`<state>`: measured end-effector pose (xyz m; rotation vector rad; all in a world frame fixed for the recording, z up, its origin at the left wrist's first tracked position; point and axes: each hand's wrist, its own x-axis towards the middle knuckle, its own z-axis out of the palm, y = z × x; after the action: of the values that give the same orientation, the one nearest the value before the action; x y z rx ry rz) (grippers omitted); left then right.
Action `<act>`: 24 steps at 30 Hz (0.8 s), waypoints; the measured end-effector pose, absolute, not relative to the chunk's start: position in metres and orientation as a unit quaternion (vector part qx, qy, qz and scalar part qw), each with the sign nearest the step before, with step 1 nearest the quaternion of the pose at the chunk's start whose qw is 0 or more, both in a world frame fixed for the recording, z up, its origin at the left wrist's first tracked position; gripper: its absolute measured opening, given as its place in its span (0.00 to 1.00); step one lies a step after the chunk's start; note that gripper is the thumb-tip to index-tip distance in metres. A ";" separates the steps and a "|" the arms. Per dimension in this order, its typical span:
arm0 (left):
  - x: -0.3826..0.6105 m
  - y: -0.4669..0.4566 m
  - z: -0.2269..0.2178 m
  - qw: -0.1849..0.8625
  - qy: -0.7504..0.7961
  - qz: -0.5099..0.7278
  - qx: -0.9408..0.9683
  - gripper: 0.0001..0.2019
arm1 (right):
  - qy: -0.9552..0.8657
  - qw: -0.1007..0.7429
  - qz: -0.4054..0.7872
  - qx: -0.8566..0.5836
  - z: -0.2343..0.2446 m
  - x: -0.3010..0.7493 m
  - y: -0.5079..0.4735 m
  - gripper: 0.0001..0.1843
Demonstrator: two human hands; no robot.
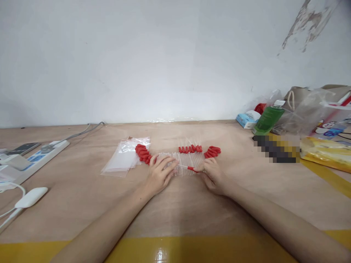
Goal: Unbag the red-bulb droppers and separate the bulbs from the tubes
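A thin clear dropper tube (182, 166) with a red rubber bulb (191, 168) at its right end spans the gap between my hands. My right hand (212, 174) pinches the bulb between thumb and fingers. At the other end, the curled fingers of my left hand (161, 171) close around the tube, hiding its tip. Beneath and between them lies a row of bare clear tubes (193, 160). Behind that row are several droppers with red bulbs (189, 149). Loose red bulbs are heaped left (142, 152) and right (213, 151) of the tubes.
Clear zip bags (117, 159) lie left of the bulbs. A power strip (46, 157) and a white cable piece (31, 197) occupy the far left. At right stand a green bottle (268, 118), a tissue pack (246, 119) and a yellow packet (326, 153). A wall rises behind.
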<state>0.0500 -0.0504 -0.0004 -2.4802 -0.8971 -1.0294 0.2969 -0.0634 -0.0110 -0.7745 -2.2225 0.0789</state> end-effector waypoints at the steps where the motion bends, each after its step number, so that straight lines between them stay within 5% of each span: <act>1: 0.051 -0.051 -0.002 0.157 -0.301 -0.350 -0.873 0.12 | -0.875 0.378 0.038 -0.301 -0.012 0.295 -0.068 0.08; 15: 0.056 -0.060 -0.007 0.113 -0.297 -0.296 -0.901 0.08 | -0.863 0.341 -0.109 -0.357 -0.011 0.281 -0.074 0.10; 24: 0.053 -0.060 -0.011 0.106 -0.289 -0.295 -0.905 0.08 | -0.873 0.334 -0.098 -0.342 -0.015 0.287 -0.076 0.08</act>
<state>0.0535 -0.0605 -0.0111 -2.6646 -0.8500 -0.8703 0.2873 -0.0763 -0.0151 -0.8938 -2.2790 -0.2560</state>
